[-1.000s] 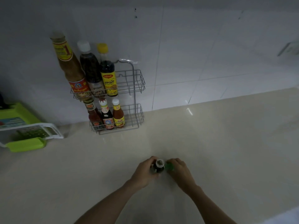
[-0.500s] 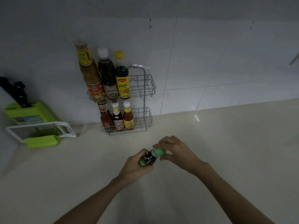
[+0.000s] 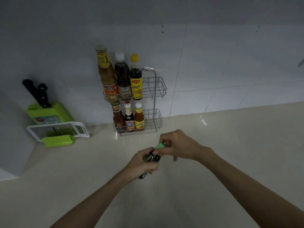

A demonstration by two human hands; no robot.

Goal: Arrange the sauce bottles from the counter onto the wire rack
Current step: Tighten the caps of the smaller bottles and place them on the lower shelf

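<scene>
A small dark sauce bottle (image 3: 151, 157) with a green cap (image 3: 160, 145) is held tilted above the counter, cap toward the rack. My left hand (image 3: 141, 163) is wrapped around its body and my right hand (image 3: 178, 145) pinches the cap. The two-tier wire rack (image 3: 156, 92) stands against the tiled wall. Its upper shelf holds three tall bottles (image 3: 122, 78) on the left; the right end is bare. Three small bottles (image 3: 130, 119) fill the left of the lower shelf.
A green knife block (image 3: 49, 112) with black-handled knives (image 3: 37, 92) stands at the left wall. A white and green grater (image 3: 57, 132) lies in front of it. The beige counter (image 3: 230, 145) stretches to the right.
Both hands lifted the small bottle off the counter and tilted it toward the rack. My view shifted left and up, so the rack sits more central.
</scene>
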